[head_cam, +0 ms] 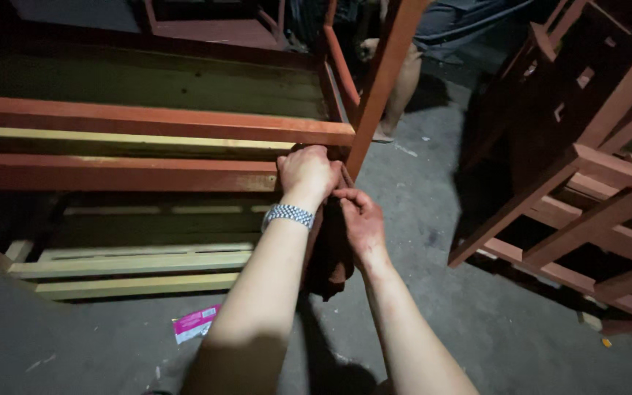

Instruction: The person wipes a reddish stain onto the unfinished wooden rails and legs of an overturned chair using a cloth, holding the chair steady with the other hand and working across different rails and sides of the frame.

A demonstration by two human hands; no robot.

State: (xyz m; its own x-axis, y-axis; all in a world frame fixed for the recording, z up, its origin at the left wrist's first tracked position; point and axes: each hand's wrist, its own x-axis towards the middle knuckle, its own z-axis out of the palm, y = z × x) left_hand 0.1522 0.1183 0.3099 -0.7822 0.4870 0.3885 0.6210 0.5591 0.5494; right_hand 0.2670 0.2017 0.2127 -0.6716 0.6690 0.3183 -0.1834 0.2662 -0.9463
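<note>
Far to the left of the fingers, a pink wrapper [194, 323] lies on the grey floor [491, 314], below pale unpainted slats [133, 265] that run low under the bed frame [148, 124]. Above those slats, a red-stained rail [111, 174] runs rightward and ends right under the fingers of the left hand [307, 174]. That hand wears a metal watch band [289, 215] at the wrist. Its fingers are curled together and pressed down on a dark red rag [328, 256] against the end of the rail, just where the rail meets the upright post [378, 84]. The rag hangs down from under those fingers, between the two forearms.

Just right of and below the left fingers, the right hand [360, 223] is stained red. Its fingers are bent and closed on the upper part of the same rag, touching the left hand's knuckles. Whether they pinch something thin as well cannot be told.

Beyond the fingers, past the post, another person's bare leg [401, 88] stands on the floor. Well to the right of the fingers, a stack of red-stained wooden frames [594, 197] leans in shadow.
</note>
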